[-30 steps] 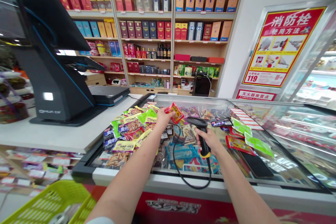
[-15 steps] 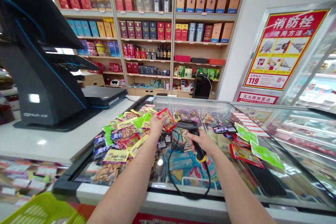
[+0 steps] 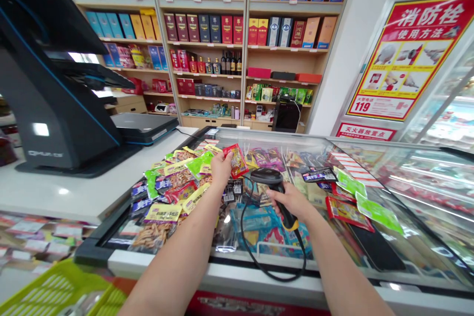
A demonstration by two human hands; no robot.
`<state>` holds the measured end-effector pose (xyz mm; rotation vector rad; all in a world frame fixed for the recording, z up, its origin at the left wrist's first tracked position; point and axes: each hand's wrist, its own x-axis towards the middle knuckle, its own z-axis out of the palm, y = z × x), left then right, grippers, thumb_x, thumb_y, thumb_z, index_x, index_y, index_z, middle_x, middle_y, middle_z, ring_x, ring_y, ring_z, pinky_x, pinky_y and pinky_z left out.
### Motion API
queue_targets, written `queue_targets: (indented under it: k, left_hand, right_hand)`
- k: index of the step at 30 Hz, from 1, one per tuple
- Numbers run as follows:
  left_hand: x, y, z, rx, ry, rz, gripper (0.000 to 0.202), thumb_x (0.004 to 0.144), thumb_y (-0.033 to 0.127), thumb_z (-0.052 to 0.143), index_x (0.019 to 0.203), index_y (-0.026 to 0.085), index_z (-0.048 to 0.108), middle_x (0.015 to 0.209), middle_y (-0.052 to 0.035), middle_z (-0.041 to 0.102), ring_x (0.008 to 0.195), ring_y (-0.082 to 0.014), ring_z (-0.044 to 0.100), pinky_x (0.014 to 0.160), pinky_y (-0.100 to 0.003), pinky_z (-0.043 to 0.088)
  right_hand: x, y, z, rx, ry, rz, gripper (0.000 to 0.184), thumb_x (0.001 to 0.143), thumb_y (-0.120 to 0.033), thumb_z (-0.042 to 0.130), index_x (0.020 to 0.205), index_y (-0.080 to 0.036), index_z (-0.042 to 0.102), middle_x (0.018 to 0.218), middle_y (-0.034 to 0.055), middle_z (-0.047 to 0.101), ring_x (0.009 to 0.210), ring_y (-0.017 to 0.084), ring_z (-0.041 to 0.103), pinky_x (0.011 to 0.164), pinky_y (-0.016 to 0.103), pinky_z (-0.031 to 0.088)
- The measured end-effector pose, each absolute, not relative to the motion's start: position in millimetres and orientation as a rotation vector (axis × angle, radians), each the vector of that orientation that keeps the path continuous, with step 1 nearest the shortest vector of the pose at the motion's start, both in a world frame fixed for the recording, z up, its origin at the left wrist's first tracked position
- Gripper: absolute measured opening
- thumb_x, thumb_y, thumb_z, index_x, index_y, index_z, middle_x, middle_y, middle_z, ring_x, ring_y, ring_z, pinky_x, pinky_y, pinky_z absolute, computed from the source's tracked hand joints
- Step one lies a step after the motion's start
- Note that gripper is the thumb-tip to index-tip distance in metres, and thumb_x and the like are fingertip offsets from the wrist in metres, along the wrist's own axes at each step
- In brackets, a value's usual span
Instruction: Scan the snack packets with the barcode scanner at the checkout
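My left hand pinches a red snack packet by its left edge, above the glass lid of a chest freezer. In my right hand is a black barcode scanner with a yellow ring at the base of its handle; my fingers wrap its grip. The scanner's head points left, close to the red packet but apart from it. Its black cable loops down over the glass. Left of and under my left hand lies a heap of snack packets in yellow, green, red and dark purple.
Several packets and a black phone lie on the glass at the right. A till stands on the white counter at the left. A green basket is at the lower left, and shelves of boxes rise behind.
The view has tilted slightly down. My left hand still holds the red packet, now turned a little more upright. The scanner stays in my right hand, slightly lower and farther right.
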<state>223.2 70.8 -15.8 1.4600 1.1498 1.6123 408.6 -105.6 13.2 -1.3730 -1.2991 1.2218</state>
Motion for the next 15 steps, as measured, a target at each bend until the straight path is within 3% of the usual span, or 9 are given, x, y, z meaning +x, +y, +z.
queue_targets:
  k: [8,15]
  left_hand:
    - [220.7,60.8,-7.9,1.609,1.281,1.588,0.028,0.078,0.041,0.06,0.075,0.015,0.071,0.062,-0.0009,0.064,0.064,-0.018,0.057,0.066,-0.029,0.045]
    - [221.8,56.3,-3.8,1.617,1.29,1.549,0.026,0.079,0.039,0.057,0.076,0.016,0.069,0.067,-0.0016,0.067,0.066,-0.0189,0.058,0.068,-0.03,0.045]
  right_hand:
    - [406.5,-105.9,14.2,-1.393,-1.319,1.232,0.036,0.07,-0.051,0.071,0.063,-0.021,0.051,0.045,-0.0047,0.051,0.038,0.01,0.047,0.04,0.025,0.044]
    - [407.1,-107.9,17.2,-1.415,-1.295,1.226,0.038,0.065,-0.051,0.073,0.057,-0.02,0.051,0.045,-0.0037,0.052,0.038,0.01,0.049,0.04,0.024,0.044]
